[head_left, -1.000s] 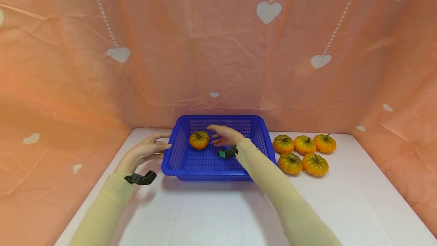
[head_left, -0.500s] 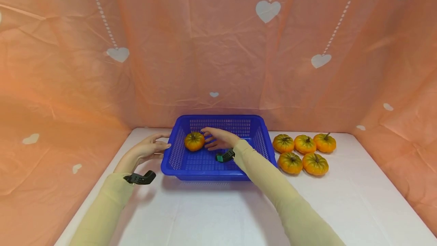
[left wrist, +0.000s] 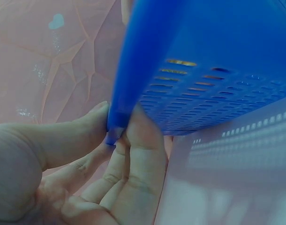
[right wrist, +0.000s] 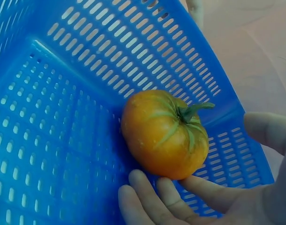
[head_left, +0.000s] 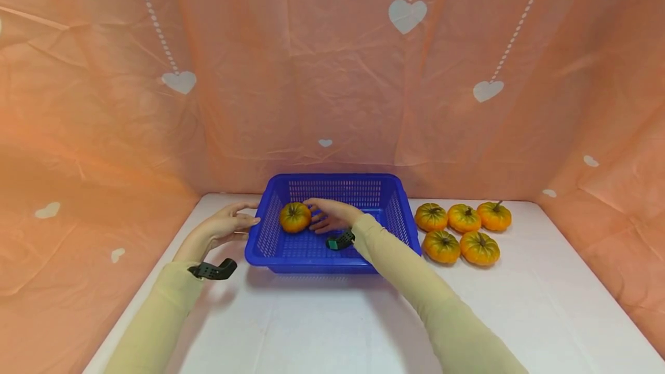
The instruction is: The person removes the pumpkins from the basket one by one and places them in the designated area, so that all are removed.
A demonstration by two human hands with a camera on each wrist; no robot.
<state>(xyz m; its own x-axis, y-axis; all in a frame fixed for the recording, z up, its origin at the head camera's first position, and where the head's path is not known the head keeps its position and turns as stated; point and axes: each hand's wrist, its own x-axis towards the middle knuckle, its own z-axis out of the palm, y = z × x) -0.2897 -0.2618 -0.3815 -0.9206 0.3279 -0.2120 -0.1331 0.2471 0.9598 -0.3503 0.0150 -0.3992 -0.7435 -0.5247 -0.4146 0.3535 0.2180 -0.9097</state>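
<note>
In the head view a blue plastic basket with slotted sides stands on the white table. My left hand is at its left side; the left wrist view shows thumb and fingers pinching the basket's rim. Inside, near the left wall, sits a small orange pumpkin with green streaks and a curved stem. My right hand reaches into the basket just right of it. In the right wrist view, relaxed fingers lie right against the pumpkin, while the thumb stands apart from it.
Several more pumpkins lie in two rows on the table, just right of the basket. An orange cloth with white hearts hangs behind and along both sides of the white tabletop.
The pumpkin in the basket has moved left toward the wall, then slightly nearer to me. My right hand has shifted the same way beside it. The left hand stays at the rim.
</note>
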